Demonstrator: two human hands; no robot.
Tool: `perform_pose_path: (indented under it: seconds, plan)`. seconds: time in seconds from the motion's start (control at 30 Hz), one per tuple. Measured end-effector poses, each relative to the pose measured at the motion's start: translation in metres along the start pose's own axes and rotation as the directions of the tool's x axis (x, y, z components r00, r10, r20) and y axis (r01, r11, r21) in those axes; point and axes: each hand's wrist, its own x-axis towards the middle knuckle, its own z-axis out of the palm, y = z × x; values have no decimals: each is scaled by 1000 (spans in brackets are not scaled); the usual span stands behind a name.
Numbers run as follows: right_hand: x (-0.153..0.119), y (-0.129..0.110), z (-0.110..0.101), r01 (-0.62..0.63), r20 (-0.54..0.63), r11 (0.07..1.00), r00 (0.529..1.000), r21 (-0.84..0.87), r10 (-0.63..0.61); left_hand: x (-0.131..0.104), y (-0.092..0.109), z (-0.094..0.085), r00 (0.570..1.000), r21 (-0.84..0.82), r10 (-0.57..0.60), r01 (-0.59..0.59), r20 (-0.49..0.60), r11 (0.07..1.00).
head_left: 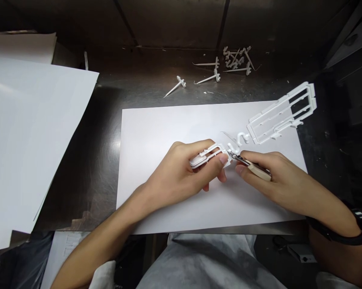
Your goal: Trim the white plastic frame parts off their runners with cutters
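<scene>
My left hand (188, 166) grips a white plastic frame (209, 154) between thumb and fingers, above a white sheet (157, 124). A curved white runner (243, 138) joins it to a second, larger white plastic frame (281, 114), which sticks out to the upper right past the sheet's edge. In my right hand (268, 172) is a pair of small cutting pliers (257, 170) with cream handles. The jaws meet the curved runner close to my left thumb; whether they are closed on it I cannot tell.
Several thin white plastic sprue pieces (236, 60) lie piled at the back of the dark metal table (108, 104), with more such pieces (176, 86) scattered to their left. A stack of white sheets (39, 120) stands at the left, overhanging the table.
</scene>
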Motion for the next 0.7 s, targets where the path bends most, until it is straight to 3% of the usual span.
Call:
perform_pose_path:
  seconds: [0.7]
  plan:
    - [4, 1, 9, 2, -16, 988, 1000, -154, -4, 2, -6, -1, 999, 64, -30, 27, 45, 998]
